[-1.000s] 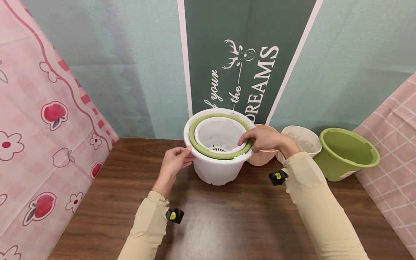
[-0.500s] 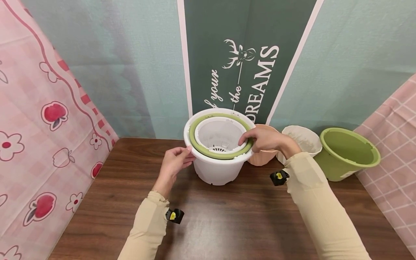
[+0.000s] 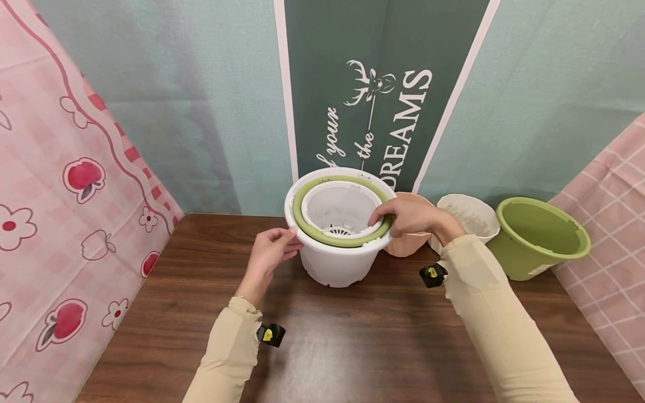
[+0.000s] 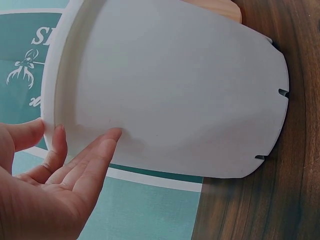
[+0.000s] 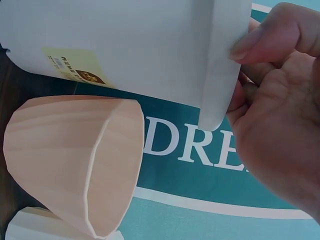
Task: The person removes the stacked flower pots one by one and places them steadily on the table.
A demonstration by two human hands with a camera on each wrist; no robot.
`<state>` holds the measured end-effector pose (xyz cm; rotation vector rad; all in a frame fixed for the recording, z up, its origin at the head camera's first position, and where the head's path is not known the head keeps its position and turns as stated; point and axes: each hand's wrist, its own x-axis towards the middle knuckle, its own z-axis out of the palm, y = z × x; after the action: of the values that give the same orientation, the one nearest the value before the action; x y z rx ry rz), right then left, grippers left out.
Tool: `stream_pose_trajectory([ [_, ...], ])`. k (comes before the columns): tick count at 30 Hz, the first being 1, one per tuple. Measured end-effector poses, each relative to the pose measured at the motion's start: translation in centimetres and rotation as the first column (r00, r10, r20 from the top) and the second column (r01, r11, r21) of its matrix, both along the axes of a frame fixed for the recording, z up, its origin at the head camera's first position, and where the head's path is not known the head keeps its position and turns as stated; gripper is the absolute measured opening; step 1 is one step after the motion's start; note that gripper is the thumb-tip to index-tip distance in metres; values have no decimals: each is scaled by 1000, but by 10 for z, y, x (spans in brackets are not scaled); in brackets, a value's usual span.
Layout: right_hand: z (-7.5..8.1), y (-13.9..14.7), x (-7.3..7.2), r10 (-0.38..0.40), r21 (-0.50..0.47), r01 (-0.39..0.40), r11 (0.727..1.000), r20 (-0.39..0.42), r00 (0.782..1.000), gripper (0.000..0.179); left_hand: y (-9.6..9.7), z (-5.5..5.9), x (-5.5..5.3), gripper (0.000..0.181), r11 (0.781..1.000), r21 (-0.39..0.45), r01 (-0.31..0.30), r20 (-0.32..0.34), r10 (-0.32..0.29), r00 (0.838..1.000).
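Observation:
A large white flowerpot [image 3: 337,266] stands upright, with a green flowerpot [image 3: 298,215] nested in it. Innermost sits a smaller white flowerpot [image 3: 335,204] with a slotted bottom. My left hand [image 3: 271,252] pinches the large pot's left rim between thumb and index finger; the left wrist view shows the other fingers extended along its side. On the right, my right hand [image 3: 410,217] reaches over the stacked rims, its fingers at the inner pot's edge. The right wrist view has its thumb [image 5: 247,47] against the outer rim; some fingertips are hidden.
Right of the stack stand a peach flowerpot [image 3: 407,244], a white faceted pot [image 3: 468,215] and a green flowerpot [image 3: 519,257]. All rest on the brown wooden table [image 3: 342,341]. A printed cloth [image 3: 227,112] hangs close behind; pink cloths [image 3: 612,246] flank the sides.

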<state>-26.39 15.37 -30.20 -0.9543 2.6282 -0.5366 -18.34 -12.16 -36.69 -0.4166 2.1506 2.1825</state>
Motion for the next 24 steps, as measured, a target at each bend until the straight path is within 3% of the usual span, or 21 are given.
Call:
stream_pose_trajectory([
  [7,-1,1,-1,-9,15,10,1000,-68,998,42,0,0,0,24,1000,0,1,1,-1,1000],
  [24,-5,3,-2,-3,-59,0,998,-50,999,42,0,0,0,24,1000,2,-7,3,7,1000],
])
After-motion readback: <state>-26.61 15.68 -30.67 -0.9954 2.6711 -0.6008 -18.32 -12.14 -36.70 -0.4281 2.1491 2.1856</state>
